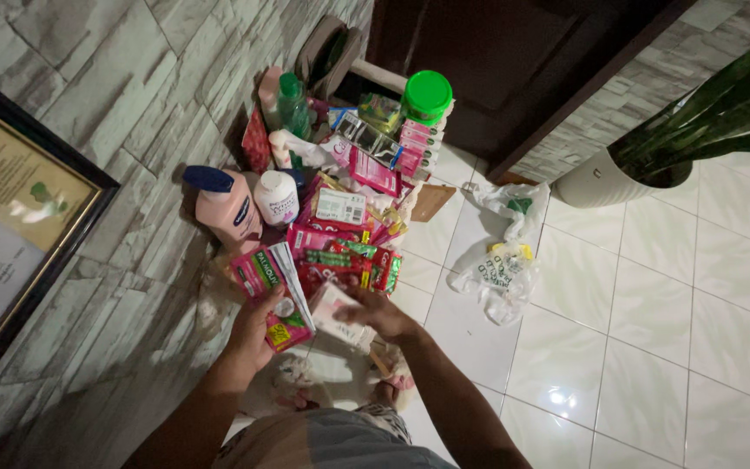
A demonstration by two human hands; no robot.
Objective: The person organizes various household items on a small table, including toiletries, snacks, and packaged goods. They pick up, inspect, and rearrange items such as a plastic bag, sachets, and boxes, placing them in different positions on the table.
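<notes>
A person's left hand (258,334) grips a pink and green packet (273,291) by its lower edge, fingers curled under it and thumb across the front, holding it upright just above the floor as though to keep its printed face readable. The right hand (373,310) reaches in from the other side, palm down and fingers bent over a pale wrapped bar (330,306); it touches the bar, though whether it has closed on it cannot be told. Both forearms angle inward from the bottom of the frame, the wrists nearly meeting over the person's knees and feet.

Just beyond the hands, a heap of red and green sachets (345,256) lies spread on the white tiled floor (653,347), pressed up against a grey stone wall (132,104), which seems to serve as a backstop for the pile. A pink lotion bottle with a blue cap (226,204) and a white bottle (277,197) stand upright beside the wall; farther back are a green-capped bottle (292,102) and a jar with a bright green lid (427,94).

A crumpled white plastic bag (501,252) lies flat to the right, apart from the heap. A potted plant (653,156) stands near a dark wooden door (514,61), and a framed document (10,226) leans against the wall at left.
</notes>
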